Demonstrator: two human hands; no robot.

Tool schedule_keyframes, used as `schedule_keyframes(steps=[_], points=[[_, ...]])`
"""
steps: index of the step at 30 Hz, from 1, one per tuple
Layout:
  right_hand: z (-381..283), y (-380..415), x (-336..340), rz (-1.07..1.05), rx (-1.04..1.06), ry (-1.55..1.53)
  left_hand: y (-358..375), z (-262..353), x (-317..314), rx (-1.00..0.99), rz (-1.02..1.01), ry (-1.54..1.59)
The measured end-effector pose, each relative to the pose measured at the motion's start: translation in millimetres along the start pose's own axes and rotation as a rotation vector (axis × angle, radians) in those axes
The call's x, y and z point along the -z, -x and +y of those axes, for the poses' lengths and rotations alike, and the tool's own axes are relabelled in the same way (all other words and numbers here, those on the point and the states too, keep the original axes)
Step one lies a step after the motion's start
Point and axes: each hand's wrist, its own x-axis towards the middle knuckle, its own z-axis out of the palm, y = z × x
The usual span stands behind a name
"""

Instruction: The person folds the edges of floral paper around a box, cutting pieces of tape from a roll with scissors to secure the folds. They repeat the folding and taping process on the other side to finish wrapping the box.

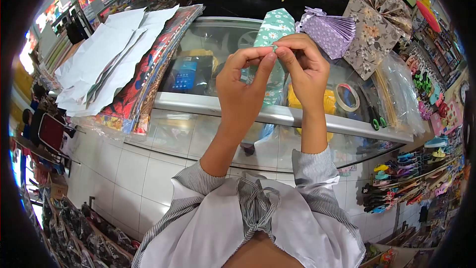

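Observation:
My left hand (242,82) and my right hand (308,74) meet over the glass counter, thumbs and forefingers pinched together. Between their tips is a small pale green scrap (274,48), too small to make out in detail. Directly below lies a green daisy-patterned paper package (276,22), its middle partly covered by my fingers. To its right sits a purple dotted package (333,34) with pleated folds and a bow. Beyond that is a grey-brown floral package (369,44) topped by a pleated fan.
White paper sheets (101,59) lie over colourful wrapping sheets (148,77) at left. On the right are a tape roll (355,100), green-handled scissors (375,123), thin sticks (386,97) and clear plastic (406,94). The counter's metal edge (198,103) runs below my hands.

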Motion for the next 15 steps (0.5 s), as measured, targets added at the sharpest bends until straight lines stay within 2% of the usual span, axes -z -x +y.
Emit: schedule_keyframes(steps=[4,7,15], points=[[1.1,0.0,1.3,-0.013,0.017,-0.010,2.8,4.0,-0.9,-0.004,-0.028,-0.123],[1.9,1.4,-0.1,-0.002,0.007,-0.021,2.2,-4.7,-4.7,-0.118,0.013,-0.097],[2.1,1.6,-2.5,0.008,0.027,0.005,2.7,-0.1,-2.7,-0.453,0.142,-0.474]])
